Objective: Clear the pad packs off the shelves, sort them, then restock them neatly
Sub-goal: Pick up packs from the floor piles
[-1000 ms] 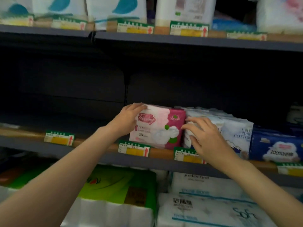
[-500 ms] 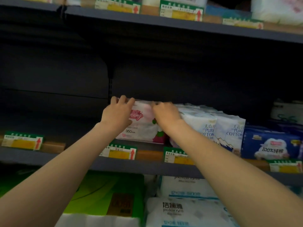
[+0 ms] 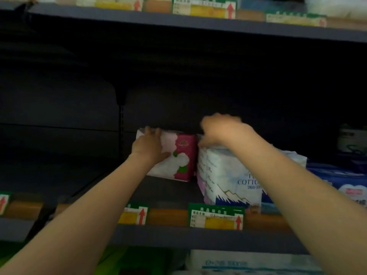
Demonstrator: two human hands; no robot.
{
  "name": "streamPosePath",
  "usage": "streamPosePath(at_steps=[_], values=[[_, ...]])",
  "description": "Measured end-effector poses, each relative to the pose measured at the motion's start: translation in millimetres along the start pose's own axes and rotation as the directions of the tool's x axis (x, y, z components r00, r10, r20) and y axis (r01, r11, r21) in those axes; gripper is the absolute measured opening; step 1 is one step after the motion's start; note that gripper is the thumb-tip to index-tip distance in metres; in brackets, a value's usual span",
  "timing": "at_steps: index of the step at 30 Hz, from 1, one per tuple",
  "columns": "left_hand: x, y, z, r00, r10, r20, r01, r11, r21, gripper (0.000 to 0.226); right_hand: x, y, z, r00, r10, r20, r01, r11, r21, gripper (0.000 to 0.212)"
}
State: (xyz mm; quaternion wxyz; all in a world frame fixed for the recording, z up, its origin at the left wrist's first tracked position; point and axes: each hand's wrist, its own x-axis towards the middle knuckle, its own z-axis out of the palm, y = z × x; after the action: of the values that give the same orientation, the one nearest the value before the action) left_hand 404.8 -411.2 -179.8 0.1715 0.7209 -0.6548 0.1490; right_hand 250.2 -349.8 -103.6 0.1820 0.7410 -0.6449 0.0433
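Left hand [image 3: 150, 147] lies spread over the front and upper left corner of the pink-and-white pad pack [image 3: 174, 155], fingertips hooked over its top edge and thumb across its face, so it holds the pack rather than merely touching it. That pack stands upright, set back on the middle shelf [image 3: 170, 238], its long axis running left to right along the shelf. Right hand [image 3: 220, 131] is blurred; it sits on top of the white-and-blue cotton pad pack [image 3: 228, 175] with fingers curled down over the pack's upper left corner, though whether it truly pinches the wrapper I cannot tell. The cotton pack stands just right of the pink one, nearly touching, and nearer the shelf's front lip. So each pack lies directly under its own hand, and the left is plainly the nearer to the pink pack. Further right a dark blue pack [image 3: 341, 181] sits beside the cotton one. Price tags [image 3: 216, 217] line the shelf edge, and more wrapped goods show on the shelf below.
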Motion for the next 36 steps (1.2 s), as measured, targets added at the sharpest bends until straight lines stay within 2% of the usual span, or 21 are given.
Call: streamPosePath(at_steps=[2,3,8,10,11,13,15,20,26,28,30,34,36], values=[[10.1,11.1,3.1,1.0,-0.022,-0.003,0.022,0.998,0.066,0.081,-6.4,11.6,20.6,0.994,0.058,0.094,-0.065,0.995,0.08,0.045],[16.6,14.0,4.3,0.999,-0.033,0.014,0.032,0.995,0.1,0.081,-3.9,11.5,28.1,0.994,0.057,0.096,-0.067,0.993,0.102,0.044],[32.7,10.7,-9.4,0.993,-0.065,0.097,0.046,0.983,0.18,0.093,10.3,6.9,36.4,0.999,0.053,0.012,-0.054,0.992,0.117,0.038],[31.9,13.4,-13.6,0.998,-0.006,0.064,-0.009,0.975,0.222,0.096,12.7,6.0,39.2,0.999,0.042,0.006,-0.042,0.994,0.099,0.036],[30.6,17.5,-12.1,0.996,0.069,0.047,-0.078,0.973,0.215,0.094,13.1,5.4,40.6,0.999,0.039,0.003,-0.039,0.995,0.094,0.036],[27.1,28.0,-3.7,0.967,0.248,0.06,-0.254,0.958,0.129,0.085,13.7,4.1,40.9,0.999,0.038,-0.016,-0.037,0.996,0.086,0.036],[24.7,34.4,3.7,0.95,0.304,0.068,-0.307,0.951,0.043,0.074,13.8,3.0,40.5,0.999,0.034,-0.021,-0.033,0.997,0.073,0.036],[18.1,40.4,0.2,0.963,0.269,-0.006,-0.269,0.963,0.031,0.064,9.6,2.9,36.4,0.999,0.04,-0.015,-0.039,0.997,0.063,0.036],[37.5,64.7,8.8,0.995,0.087,0.053,-0.087,0.996,-0.002,0.07,13.7,5.0,38.9,0.999,0.035,0.006,-0.035,0.996,0.081,0.037],[49.7,72.7,17.0,0.995,0.064,0.074,-0.06,0.997,-0.051,0.073,13.9,5.6,39.1,1.0,0.03,0.003,-0.031,0.996,0.08,0.037],[63.4,69.2,25.5,0.991,0.101,0.091,-0.09,0.989,-0.115,0.067,15.8,6.3,41.5,1.0,0.025,-0.008,-0.025,0.996,0.081,0.035],[71.8,42.3,28.1,0.939,0.282,0.195,-0.233,0.942,-0.243,0.071,16.8,3.3,43.7,0.999,0.018,-0.039,-0.016,0.998,0.058,0.032],[60.0,34.0,21.2,0.917,0.358,0.175,-0.281,0.892,-0.354,0.07,17.2,0.9,44.1,0.999,0.027,-0.032,-0.026,0.998,0.05,0.032]])
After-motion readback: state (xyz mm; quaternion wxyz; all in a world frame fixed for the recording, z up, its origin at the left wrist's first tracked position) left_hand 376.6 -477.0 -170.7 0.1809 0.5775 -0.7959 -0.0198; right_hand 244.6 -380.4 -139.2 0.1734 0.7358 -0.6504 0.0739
